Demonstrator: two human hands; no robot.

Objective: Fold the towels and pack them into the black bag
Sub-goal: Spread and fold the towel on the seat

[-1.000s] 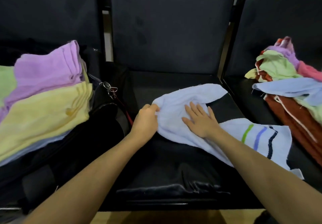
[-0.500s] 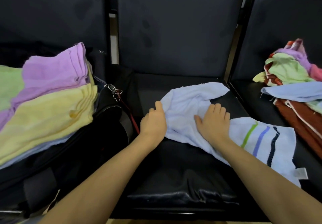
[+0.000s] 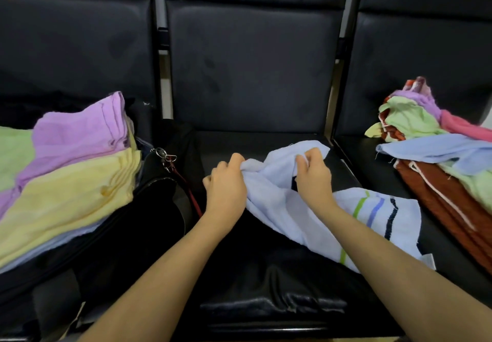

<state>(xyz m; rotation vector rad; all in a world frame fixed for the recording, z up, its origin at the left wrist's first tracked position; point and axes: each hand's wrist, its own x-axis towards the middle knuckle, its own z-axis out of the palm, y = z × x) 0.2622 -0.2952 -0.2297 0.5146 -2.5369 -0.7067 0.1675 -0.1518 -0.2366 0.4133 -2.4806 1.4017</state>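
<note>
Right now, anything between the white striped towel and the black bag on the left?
Nothing stands in the gap: both hands, left and right, grip the white striped towel, and the black bag sits directly beside it. The bag's top is already heaped with folded towels.

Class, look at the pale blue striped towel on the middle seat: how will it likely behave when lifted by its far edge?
Probably floppy: the striped towel bunches and creases where the left hand and right hand pinch it. Likely light, since fingertip grips raise its edge. The striped end would probably trail and drag over the seat, not lift flat.
</note>
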